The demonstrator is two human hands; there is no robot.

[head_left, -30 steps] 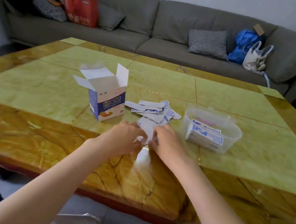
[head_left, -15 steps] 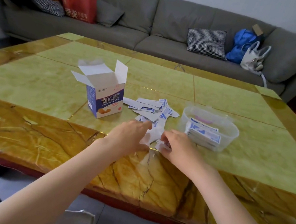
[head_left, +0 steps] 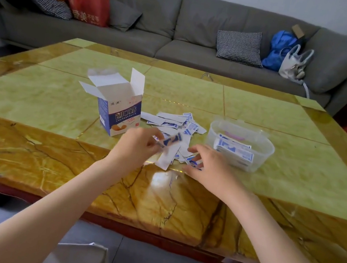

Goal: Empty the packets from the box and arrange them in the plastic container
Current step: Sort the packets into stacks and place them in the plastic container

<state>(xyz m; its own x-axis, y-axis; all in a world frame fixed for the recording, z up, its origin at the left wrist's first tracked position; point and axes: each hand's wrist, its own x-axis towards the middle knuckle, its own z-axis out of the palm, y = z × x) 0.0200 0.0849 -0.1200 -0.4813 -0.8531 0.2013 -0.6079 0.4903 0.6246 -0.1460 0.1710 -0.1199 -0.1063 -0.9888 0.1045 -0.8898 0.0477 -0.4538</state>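
Observation:
A blue and white cardboard box (head_left: 119, 111) stands upright on the table with its top flaps open. To its right lies a loose pile of white and blue packets (head_left: 175, 127). A clear plastic container (head_left: 266, 150) right of the pile holds a stack of packets (head_left: 234, 151). My left hand (head_left: 135, 148) pinches a blue-printed packet (head_left: 172, 141) lifted just above the near side of the pile. My right hand (head_left: 210, 166) rests on the pile's near right edge, fingers curled over a packet (head_left: 192, 161) on the table.
The green and amber marble table (head_left: 59, 102) stretches wide on all sides. Behind it stands a grey sofa (head_left: 182, 41) with checked cushions, a red bag (head_left: 89, 6) and a blue bag (head_left: 280, 46). The table's near edge is close to me.
My left hand has moved up and left, lifting a packet off the pile. My right hand has shifted right along the pile's near edge. Box and container have not moved.

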